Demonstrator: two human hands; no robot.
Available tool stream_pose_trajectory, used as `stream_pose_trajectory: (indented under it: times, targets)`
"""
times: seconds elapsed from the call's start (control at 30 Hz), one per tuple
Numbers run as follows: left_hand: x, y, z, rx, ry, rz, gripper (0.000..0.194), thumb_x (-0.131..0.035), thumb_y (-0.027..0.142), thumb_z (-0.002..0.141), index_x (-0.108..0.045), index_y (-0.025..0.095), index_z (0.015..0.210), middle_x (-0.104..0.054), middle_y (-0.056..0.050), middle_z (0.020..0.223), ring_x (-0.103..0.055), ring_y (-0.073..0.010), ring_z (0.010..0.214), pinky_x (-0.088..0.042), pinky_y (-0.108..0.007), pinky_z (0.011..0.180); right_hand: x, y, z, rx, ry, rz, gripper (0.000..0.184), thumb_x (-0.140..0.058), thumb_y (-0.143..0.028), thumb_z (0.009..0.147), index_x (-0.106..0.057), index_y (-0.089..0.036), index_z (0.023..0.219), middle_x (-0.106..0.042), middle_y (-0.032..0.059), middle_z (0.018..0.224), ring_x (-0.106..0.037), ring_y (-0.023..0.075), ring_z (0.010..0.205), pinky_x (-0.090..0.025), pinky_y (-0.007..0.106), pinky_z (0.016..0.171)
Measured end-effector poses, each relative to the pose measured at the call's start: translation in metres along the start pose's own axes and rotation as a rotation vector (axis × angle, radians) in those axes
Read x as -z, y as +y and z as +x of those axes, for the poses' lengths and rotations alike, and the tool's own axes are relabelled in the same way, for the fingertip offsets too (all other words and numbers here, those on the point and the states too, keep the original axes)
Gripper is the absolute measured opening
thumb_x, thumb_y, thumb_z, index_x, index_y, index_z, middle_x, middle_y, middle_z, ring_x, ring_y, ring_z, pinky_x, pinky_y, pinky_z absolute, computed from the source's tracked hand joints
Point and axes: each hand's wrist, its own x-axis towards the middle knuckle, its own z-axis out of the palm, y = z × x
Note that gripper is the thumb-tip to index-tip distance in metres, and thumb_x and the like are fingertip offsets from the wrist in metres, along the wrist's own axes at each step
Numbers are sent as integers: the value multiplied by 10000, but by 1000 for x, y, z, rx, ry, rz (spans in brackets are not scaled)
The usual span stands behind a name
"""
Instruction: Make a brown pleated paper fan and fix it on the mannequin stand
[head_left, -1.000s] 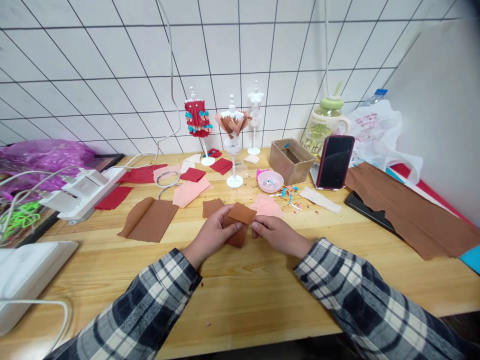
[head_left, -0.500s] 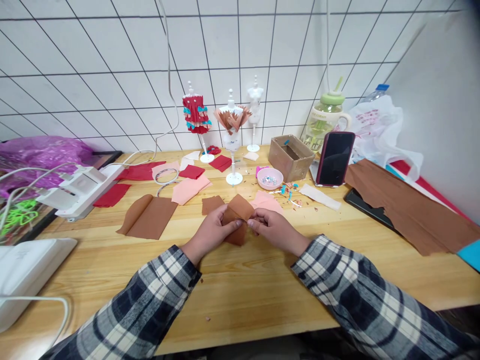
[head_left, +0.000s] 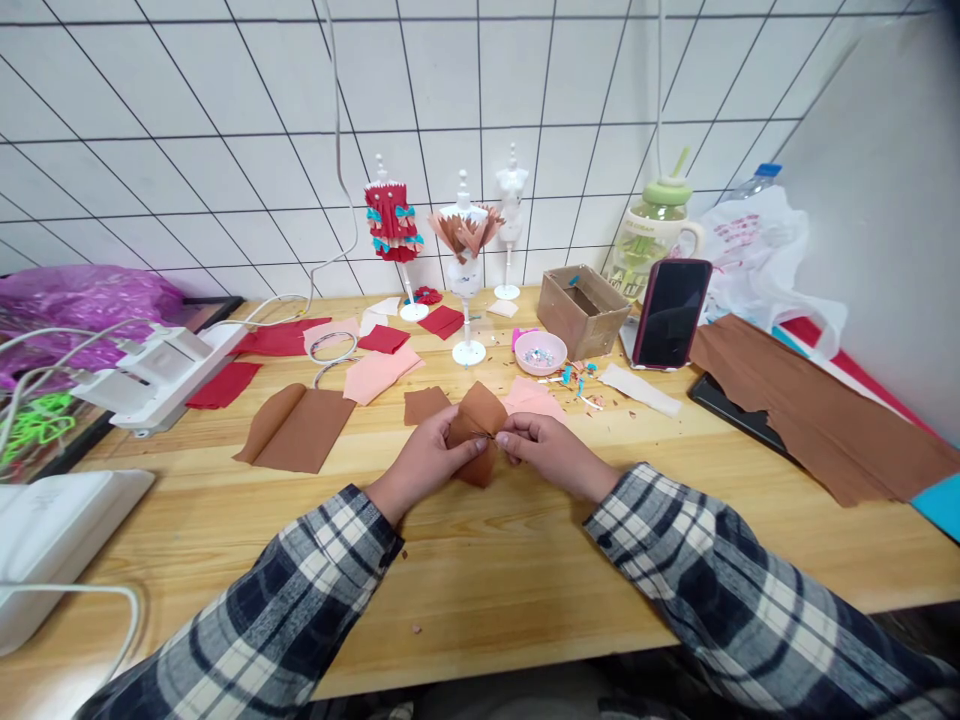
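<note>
while the brown sheet [head_left: 481,408] stands between them, left hand [head_left: 426,454] and right hand [head_left: 551,452] pinch its lower edge.

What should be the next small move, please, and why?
Perhaps the right hand should pinch the brown piece tighter at its lower edge while the left hand steadies it: that edge is bunched between the hands, and the upper part spreads wide.
</note>
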Motion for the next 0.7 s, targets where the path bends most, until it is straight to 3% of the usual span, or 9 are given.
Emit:
stream_pose_trajectory:
  times: [0.7]
  targets:
    - [-2,2,-1,-11,16,38,436,-734,405,729,-622,158,1071,-713,-54,969,-656,-261,924,-529,-359,784,-1,3,0,-7,5,-23,271,-586,-441,816,-570,-175,772,-527,-30,650,-488,116,622,-399,248,604]
